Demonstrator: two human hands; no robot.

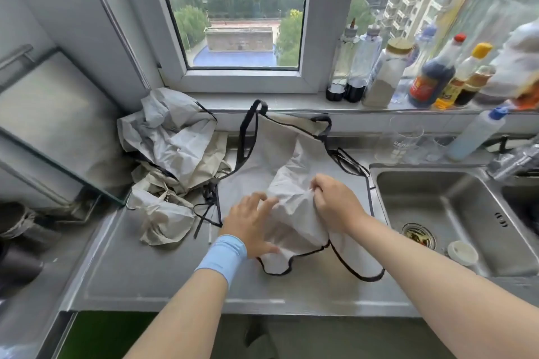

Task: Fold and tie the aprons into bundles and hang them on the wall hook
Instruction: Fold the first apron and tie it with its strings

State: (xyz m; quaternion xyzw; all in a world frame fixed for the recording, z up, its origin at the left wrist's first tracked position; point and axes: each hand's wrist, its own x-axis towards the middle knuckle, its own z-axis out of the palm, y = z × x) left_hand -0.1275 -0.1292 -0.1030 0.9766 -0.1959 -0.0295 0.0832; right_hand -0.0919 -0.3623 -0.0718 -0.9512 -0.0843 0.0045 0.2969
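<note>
A pale grey apron (280,154) with black edging and black straps lies spread on the steel counter (151,271), its top leaning against the window ledge. Its lower part is gathered into a crumpled fold in the middle. My left hand (252,223), with a blue wristband, lies on the fold's left side with spread fingers. My right hand (334,201) pinches the bunched cloth at the fold's right side. A heap of other crumpled aprons (172,160) lies to the left, with a beige bundle (163,218) at its front. No wall hook is in view.
A steel sink (455,213) with a drain and a small white cup (462,252) lies to the right. Several sauce bottles (431,76) and jars stand on the window ledge. Drinking glasses (405,140) stand behind the sink. A glass-edged hob cover (52,131) rises at the left.
</note>
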